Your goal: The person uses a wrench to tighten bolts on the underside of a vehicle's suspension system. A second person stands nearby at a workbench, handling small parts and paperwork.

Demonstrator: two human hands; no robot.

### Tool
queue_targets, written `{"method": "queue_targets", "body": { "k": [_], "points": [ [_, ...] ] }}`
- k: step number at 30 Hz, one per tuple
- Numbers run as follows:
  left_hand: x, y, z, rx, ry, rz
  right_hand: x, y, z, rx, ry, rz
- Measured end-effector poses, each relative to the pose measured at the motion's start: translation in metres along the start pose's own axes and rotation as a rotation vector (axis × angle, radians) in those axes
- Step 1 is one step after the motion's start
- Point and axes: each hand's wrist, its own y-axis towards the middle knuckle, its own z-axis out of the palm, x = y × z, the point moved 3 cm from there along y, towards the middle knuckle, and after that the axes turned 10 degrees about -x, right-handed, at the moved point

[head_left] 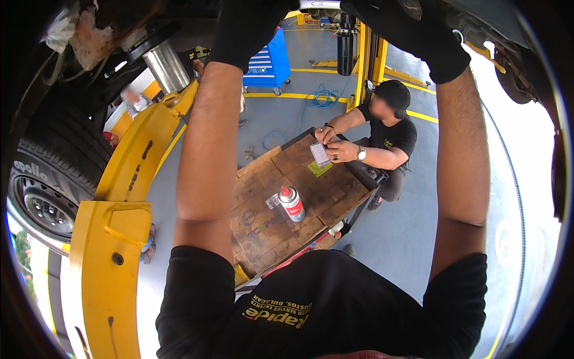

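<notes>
Both my arms reach straight up to the underside of a raised car. My left hand [248,30], in a black glove, is at the top edge, its fingers hidden by the glove's dark back and the frame's edge. My right hand [418,39], gloved the same way, lies against the dark underbody to the right. Between the two hands a pale shiny bar [320,4] shows at the very top. What either hand grips, if anything, cannot be made out. Below them, a red and white spray can [291,204] stands on a cart lined with brown cardboard [257,197].
A yellow lift arm [128,149] and a car wheel [45,197] are on the left. Beyond the cart a co-worker [391,131] crouches, handling a small white box [320,154]. Farther off are a blue tool cabinet [269,63], a coiled blue hose [323,97] and a yellow post [373,54].
</notes>
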Motion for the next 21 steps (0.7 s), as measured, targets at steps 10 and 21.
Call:
{"method": "queue_targets", "body": {
  "k": [10,21],
  "points": [
    [-0.024,0.016,-0.009,0.173,-0.304,-0.722,0.002,-0.005,0.002,-0.014,0.230,0.117],
    [-0.024,0.009,-0.022,0.195,-0.184,-0.513,0.157,-0.061,0.062,-0.123,0.545,1.131]
  ]
}}
